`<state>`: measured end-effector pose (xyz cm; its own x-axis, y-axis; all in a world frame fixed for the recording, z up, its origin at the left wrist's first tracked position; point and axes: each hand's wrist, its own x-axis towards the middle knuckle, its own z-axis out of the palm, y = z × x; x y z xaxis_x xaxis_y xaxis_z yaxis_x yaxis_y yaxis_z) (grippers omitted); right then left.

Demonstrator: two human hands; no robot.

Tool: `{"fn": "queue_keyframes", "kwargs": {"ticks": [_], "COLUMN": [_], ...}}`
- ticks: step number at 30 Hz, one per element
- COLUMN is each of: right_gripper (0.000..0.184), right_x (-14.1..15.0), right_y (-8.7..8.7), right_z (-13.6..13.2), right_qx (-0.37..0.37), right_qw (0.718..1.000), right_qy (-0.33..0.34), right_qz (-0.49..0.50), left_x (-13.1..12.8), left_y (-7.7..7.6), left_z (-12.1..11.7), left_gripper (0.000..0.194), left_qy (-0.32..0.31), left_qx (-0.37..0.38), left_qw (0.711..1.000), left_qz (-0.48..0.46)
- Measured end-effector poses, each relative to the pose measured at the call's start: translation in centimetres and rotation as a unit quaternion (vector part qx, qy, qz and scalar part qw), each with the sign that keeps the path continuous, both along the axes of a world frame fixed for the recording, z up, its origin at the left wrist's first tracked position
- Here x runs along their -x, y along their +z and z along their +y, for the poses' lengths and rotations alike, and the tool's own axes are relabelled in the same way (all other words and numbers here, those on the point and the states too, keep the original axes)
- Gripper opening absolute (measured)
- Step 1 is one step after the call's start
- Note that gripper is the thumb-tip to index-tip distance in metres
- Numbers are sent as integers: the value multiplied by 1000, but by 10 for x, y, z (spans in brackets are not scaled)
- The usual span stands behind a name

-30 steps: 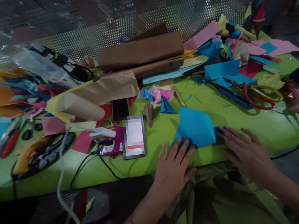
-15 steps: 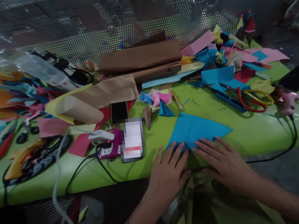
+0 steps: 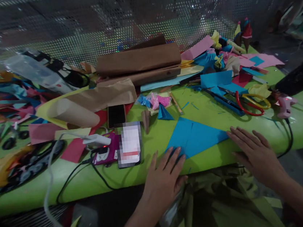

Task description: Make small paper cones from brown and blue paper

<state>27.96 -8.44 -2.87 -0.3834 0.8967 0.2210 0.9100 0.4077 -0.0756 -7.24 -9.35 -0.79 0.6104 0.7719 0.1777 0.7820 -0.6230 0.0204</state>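
A sheet of blue paper (image 3: 194, 134), folded into a triangle, lies flat near the front edge of the green table. My left hand (image 3: 165, 170) rests with spread fingers on its lower left corner. At the sheet's right tip, my right hand (image 3: 251, 147) lies flat, fingers stretched out and touching the point. Neither hand grips anything. Just beyond the sheet stand a small folded blue paper cone (image 3: 164, 112) and a small brown paper cone (image 3: 146, 120). A pencil (image 3: 176, 104) lies behind them.
Left of the sheet are a phone with a lit screen (image 3: 129, 145), a purple power strip (image 3: 104, 153) and cables. Scissors (image 3: 251, 104) and a pink glue gun (image 3: 285, 105) lie to the right. Rolled brown paper (image 3: 138, 59) and coloured scraps line the back.
My right hand has slid right along the blue paper to its tip, uncovering the lower edge. My left hand stays at the left corner. The view has shifted slightly.
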Motion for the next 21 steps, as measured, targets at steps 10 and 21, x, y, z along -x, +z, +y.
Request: {"fn": "queue_keyframes", "kwargs": {"ticks": [10,21], "right_gripper": [50,72], "right_x": [-7,-8], "right_y": [-5,-27], "right_z": [0,-32], "right_qx": [-54,-90], "right_qw": [996,982], "right_qy": [54,144], "right_qz": [50,78], "left_x": [-11,-37], "left_y": [-1,-2], "left_z": [-3,4], "left_gripper": [50,59], "left_qy": [10,-4], "left_qx": [15,50], "left_qw": [1000,999], "left_qz": [-14,1]}}
